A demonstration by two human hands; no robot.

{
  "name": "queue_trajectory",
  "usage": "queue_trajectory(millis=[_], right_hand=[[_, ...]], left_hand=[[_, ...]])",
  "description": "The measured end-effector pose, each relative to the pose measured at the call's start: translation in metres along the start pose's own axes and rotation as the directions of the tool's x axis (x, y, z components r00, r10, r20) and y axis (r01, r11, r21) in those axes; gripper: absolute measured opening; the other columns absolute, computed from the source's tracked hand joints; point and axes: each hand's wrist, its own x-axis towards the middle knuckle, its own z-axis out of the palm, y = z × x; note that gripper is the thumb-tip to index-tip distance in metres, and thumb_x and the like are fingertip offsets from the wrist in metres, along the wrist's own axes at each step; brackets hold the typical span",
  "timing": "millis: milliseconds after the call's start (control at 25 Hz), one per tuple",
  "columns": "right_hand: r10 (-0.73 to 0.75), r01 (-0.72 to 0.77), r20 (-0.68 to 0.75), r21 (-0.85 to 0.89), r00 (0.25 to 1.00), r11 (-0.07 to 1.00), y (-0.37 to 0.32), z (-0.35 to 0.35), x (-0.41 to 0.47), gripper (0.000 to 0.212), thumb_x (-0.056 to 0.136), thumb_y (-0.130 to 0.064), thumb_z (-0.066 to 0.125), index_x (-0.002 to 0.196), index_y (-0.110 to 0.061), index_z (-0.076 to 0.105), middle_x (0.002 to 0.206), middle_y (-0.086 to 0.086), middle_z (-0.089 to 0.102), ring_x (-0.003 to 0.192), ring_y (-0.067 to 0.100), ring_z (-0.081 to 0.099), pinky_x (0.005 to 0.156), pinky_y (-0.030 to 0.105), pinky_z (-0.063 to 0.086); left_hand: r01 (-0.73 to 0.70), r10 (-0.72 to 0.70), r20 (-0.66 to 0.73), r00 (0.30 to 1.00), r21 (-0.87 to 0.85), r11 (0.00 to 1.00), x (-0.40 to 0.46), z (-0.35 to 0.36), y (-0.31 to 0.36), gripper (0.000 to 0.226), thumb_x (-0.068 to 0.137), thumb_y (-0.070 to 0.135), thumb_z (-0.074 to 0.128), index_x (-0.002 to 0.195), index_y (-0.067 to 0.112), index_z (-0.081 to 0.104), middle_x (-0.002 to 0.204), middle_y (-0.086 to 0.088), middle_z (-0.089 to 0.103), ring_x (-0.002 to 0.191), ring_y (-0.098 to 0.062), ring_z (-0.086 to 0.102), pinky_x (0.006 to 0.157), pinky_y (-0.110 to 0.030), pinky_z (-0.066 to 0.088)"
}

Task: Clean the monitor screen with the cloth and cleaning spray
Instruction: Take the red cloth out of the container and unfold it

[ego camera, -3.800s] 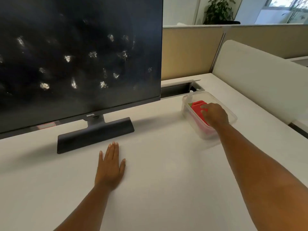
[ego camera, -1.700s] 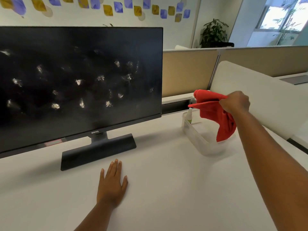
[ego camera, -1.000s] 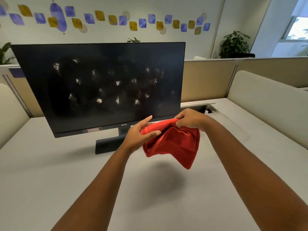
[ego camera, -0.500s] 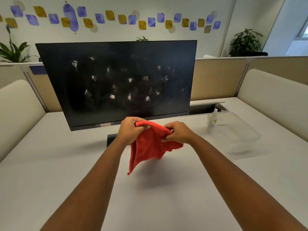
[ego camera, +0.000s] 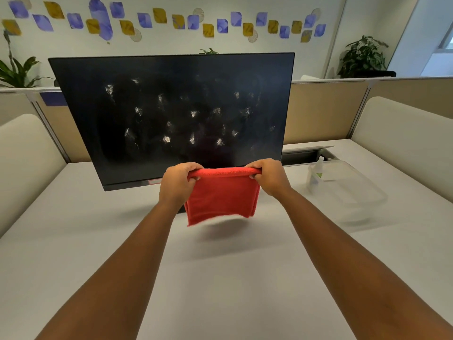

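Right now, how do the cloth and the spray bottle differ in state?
The cloth is red and held up off the desk, stretched between the left hand and the right hand in front of the monitor. The spray bottle is pale with a green label, untouched, standing upright in the clear tray to the right. Neither one touches the smudged screen.

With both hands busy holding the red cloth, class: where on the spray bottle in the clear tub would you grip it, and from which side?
Grip the spray bottle around its upper body, just below the cap, coming down from above. It stands upright in the clear tub's near-left corner, so the walls probably block a low sideways reach. The right hand is nearer, but must first release the cloth.
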Motion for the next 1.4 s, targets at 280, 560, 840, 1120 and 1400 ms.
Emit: queue_trajectory(millis=[280, 560, 840, 1120, 1400], right_hand=[[0.019, -0.013, 0.17, -0.035, 0.985, 0.999, 0.06, 0.027, -0.047, 0.03, 0.083, 0.006, 0.055, 0.106, -0.005, 0.068, 0.107, 0.016, 0.069, 0.096, 0.026, 0.063, 0.091, 0.031, 0.048], [0.088, -0.077, 0.73, -0.049, 0.677, 0.996, 0.089, 0.027, -0.071, 0.027, 0.073, -0.015, 0.074, 0.1, -0.015, 0.072, 0.106, 0.003, 0.071, 0.091, 0.006, 0.062, 0.087, 0.022, 0.045], [0.124, -0.119, 0.16, -0.039, 0.979, 0.992, 0.074, 0.086, -0.075, 0.038, 0.092, -0.02, 0.048, 0.128, -0.011, 0.051, 0.139, 0.008, 0.049, 0.133, 0.021, 0.038, 0.11, 0.03, 0.027], [0.075, 0.009, 0.249, -0.32, 0.966, 0.947, 0.093, 0.143, -0.099, 0.067, 0.095, -0.049, 0.022, 0.146, -0.017, -0.006, 0.157, 0.003, -0.007, 0.144, 0.017, -0.01, 0.114, 0.037, -0.012], [0.055, 0.03, 0.281, -0.292, 0.958, 0.956, 0.103, 0.14, -0.074, 0.065, 0.095, -0.048, 0.025, 0.147, -0.018, -0.001, 0.157, 0.002, -0.002, 0.144, 0.016, -0.006, 0.115, 0.037, -0.009]], left_hand=[[-0.12, 0.092, 0.285, 0.954, 0.085, 0.989, -0.072, 0.054, -0.021, 0.03, 0.078, 0.007, 0.064, 0.108, 0.011, 0.066, 0.107, -0.011, 0.07, 0.096, -0.029, 0.063, 0.087, -0.03, 0.043], [0.111, -0.076, 0.864, 0.498, 0.024, 0.994, -0.082, 0.061, -0.044, 0.031, 0.065, 0.038, 0.077, 0.094, 0.028, 0.069, 0.098, 0.008, 0.068, 0.088, -0.009, 0.06, 0.075, -0.017, 0.045], [0.168, -0.209, 0.326, 0.922, 0.152, 0.974, -0.101, 0.106, -0.038, 0.05, 0.092, 0.032, 0.042, 0.138, 0.014, 0.032, 0.144, -0.011, 0.04, 0.134, -0.028, 0.034, 0.109, -0.041, 0.026], [0.124, -0.218, 0.366, 0.905, 0.265, 0.956, -0.129, 0.147, -0.049, 0.063, 0.094, 0.046, 0.022, 0.143, 0.019, -0.008, 0.156, -0.002, -0.008, 0.142, -0.017, -0.013, 0.113, -0.039, -0.012], [0.124, -0.225, 0.362, 0.905, 0.281, 0.952, -0.111, 0.153, -0.046, 0.063, 0.094, 0.045, 0.021, 0.143, 0.018, -0.008, 0.156, -0.002, -0.007, 0.143, -0.017, -0.012, 0.114, -0.038, -0.013]])
